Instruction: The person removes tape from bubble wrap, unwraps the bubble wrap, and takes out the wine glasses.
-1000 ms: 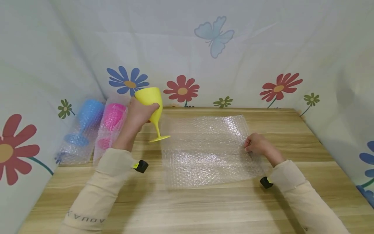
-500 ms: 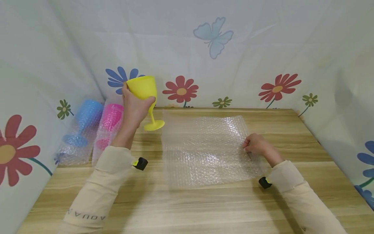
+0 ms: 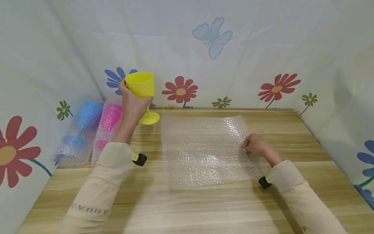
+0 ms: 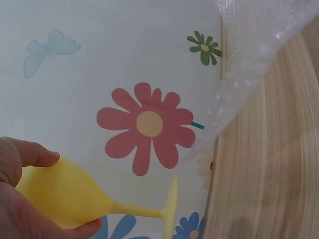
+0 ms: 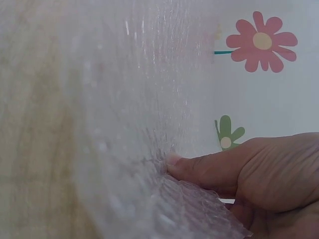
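Your left hand curled around the bowl of the yellow goblet, held nearly upright, apparently above the desk and left of the bubble wrap; your right hand pinched the wrap's right side. Because the grip sat high on the bowl, the unsupported foot could have swung into the wrap's left edge and creased it. A slack pinch could have let the wrap slide. Farther left, your left sleeve could have nudged the wrapped pink goblet against the wrapped blue goblet.
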Demonstrator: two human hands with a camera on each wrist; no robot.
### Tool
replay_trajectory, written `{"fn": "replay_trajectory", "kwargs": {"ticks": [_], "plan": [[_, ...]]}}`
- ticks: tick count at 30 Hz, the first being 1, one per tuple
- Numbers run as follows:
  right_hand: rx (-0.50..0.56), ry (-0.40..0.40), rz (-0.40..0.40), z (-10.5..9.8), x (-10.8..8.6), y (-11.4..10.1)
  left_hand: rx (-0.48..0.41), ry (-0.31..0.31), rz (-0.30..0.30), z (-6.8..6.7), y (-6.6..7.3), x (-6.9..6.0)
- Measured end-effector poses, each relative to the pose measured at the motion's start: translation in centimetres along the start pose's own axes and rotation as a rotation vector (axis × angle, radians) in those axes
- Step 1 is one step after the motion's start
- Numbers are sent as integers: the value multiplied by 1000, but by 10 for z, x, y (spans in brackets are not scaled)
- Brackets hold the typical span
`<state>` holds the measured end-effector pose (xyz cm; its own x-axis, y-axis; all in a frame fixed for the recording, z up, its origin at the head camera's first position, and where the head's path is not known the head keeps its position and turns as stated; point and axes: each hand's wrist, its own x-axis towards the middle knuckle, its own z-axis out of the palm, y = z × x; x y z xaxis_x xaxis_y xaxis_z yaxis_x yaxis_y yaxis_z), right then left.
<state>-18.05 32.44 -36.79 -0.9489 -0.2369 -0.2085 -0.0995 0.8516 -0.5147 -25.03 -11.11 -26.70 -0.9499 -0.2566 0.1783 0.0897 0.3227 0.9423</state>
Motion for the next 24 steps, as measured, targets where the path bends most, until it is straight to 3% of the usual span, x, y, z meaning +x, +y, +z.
{"fn": "replay_trajectory", "kwargs": {"ticks": [12,24], "plan": [[-13,6,40,1,-5,-8,22,16,61,11,-25,16],[-33,0,57,1,-3,-8,-13,5,109,19,-48,28]]}}
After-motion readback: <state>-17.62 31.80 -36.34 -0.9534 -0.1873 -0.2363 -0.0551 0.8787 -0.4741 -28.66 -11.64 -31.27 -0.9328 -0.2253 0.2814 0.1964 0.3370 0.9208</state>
